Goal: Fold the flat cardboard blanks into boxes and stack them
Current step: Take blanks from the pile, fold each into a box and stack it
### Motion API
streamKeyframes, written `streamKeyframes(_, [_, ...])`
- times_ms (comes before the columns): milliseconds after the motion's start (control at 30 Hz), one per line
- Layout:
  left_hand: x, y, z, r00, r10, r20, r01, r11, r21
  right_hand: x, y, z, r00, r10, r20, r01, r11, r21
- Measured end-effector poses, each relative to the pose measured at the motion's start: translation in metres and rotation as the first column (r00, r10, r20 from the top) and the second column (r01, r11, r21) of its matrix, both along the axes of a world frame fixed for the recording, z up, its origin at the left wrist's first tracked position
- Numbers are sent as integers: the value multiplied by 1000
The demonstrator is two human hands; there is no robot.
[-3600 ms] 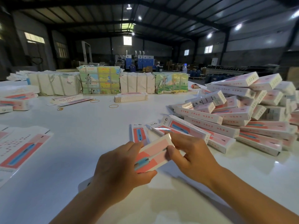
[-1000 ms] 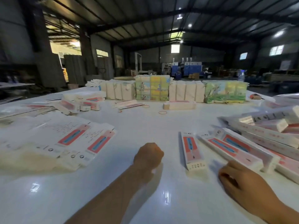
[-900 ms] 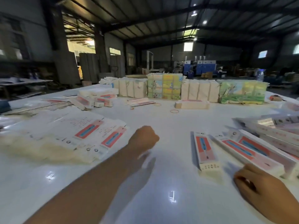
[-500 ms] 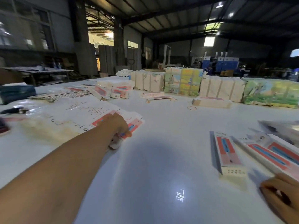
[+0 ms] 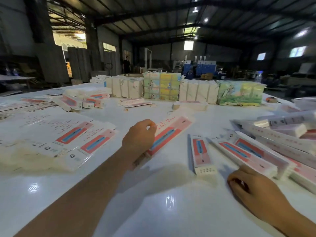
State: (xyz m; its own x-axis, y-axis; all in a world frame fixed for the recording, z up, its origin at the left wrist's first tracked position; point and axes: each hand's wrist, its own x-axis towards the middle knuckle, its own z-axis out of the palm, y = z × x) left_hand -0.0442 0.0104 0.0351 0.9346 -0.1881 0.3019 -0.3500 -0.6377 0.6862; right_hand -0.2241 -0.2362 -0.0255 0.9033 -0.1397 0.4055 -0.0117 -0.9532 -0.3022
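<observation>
Half a second ago the left hand was lying on the spread of flat blanks [image 5: 71, 135] at the left; now the left hand [image 5: 139, 140] is sitting near the middle of the white surface [image 5: 153, 211], curled around the near end of one flat blank [image 5: 168, 132], thumb and fingers closed on it. That blank is pointing away and to the right, its far end raised slightly off the surface and blurred. The remaining blanks are lying fanned out just left of the forearm, well apart from the held one.

To the right of the hand, a single folded box [image 5: 201, 152] is lying flat with bare surface on both sides of it. Farther right, the pile of folded boxes [image 5: 277, 144] is crowding the right edge. The right hand [image 5: 251, 190] is resting on the surface just in front of that pile, fingers loosely curled and holding nothing, about where it was before.

A wide bare stretch of surface is lying open between the two hands and toward the viewer. Wrapped bundles [image 5: 186, 90] are lining the far edge.
</observation>
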Motion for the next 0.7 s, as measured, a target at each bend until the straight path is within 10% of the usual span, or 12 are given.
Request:
streamKeyframes(233, [-62, -45, -32, 906, -417, -79, 424, 896, 134, -2, -2, -3, 1000, 5, -5, -4, 1000, 14])
streamKeyframes(333, [-63, -43, -37, 888, -460, -19, 441, 836, 326, -4, -4, 2, 998, -26, 54, 7, 947, 323])
streamKeyframes(433, [-63, -40, -40, 870, -490, 56, 423, 801, 424, -10, 1, 20, 969, 73, 238, -247, 387, 888])
streamKeyframes(500, [-65, -41, -41, 829, -536, 158, 416, 781, 466, -11, 5, 27, 941, 83, 328, -334, 77, 939])
streamKeyframes(700, [-77, -48, -42, 680, -582, 447, 379, 800, 465, -11, 8, 25, 948, 160, 275, -279, 0, 960])
